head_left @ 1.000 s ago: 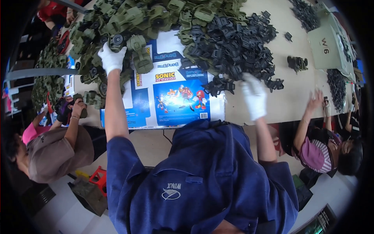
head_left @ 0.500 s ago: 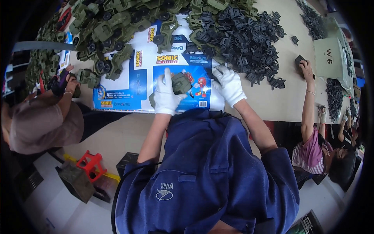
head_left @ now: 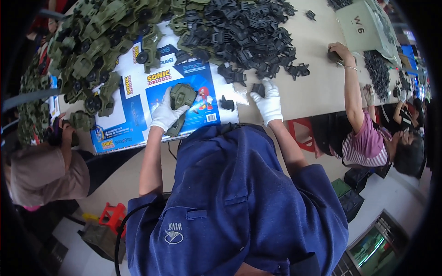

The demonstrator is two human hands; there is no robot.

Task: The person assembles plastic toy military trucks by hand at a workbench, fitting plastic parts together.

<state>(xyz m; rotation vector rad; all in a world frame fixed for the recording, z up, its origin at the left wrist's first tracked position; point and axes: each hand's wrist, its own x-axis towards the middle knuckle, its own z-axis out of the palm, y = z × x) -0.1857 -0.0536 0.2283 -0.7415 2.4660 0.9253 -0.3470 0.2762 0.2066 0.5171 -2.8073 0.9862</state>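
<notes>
My gloved left hand (head_left: 167,114) is closed around an olive-green toy vehicle body (head_left: 183,95), holding it over a printed blue and white cardboard sheet (head_left: 152,120). Another green piece (head_left: 176,126) shows just below the palm, partly hidden by the hand. To the right, my gloved right hand (head_left: 269,103) pinches a small black plastic part (head_left: 258,89) between thumb and fingers, just off the sheet's right edge. Between the two hands a loose black part (head_left: 227,103) lies on the sheet.
Green toy vehicles (head_left: 99,50) are heaped at the far left, beside a large pile of black parts (head_left: 239,37) at the far middle. A pale bin (head_left: 366,27) stands far right. Co-workers sit on both sides; one person's hand (head_left: 341,53) reaches onto the table at right.
The view has shifted. My right hand has moved right, off the sheet, and a black part now lies on the sheet between my hands. The green vehicle has turned more upright in my left hand.
</notes>
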